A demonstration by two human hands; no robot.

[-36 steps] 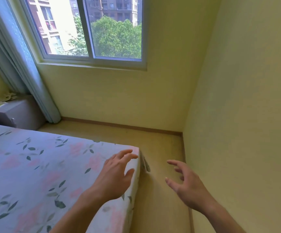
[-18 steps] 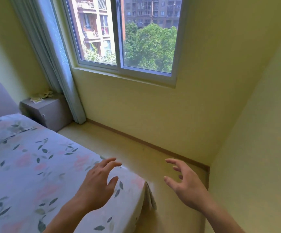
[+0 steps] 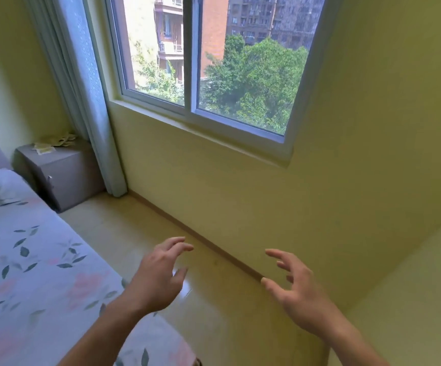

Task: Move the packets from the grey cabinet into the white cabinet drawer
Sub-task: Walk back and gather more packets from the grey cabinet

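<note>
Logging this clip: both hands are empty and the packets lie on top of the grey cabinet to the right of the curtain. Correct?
Not quite. The head view shows the grey cabinet left of the curtain, not right. The packets do lie on top, and left hand and right hand are empty.

I am seeing the grey cabinet (image 3: 63,173) standing on the floor in the far left corner, its door closed with a small handle showing on the front. The packets (image 3: 51,143) are lying scattered flat on its top, pale yellowish, too small to count.
</note>
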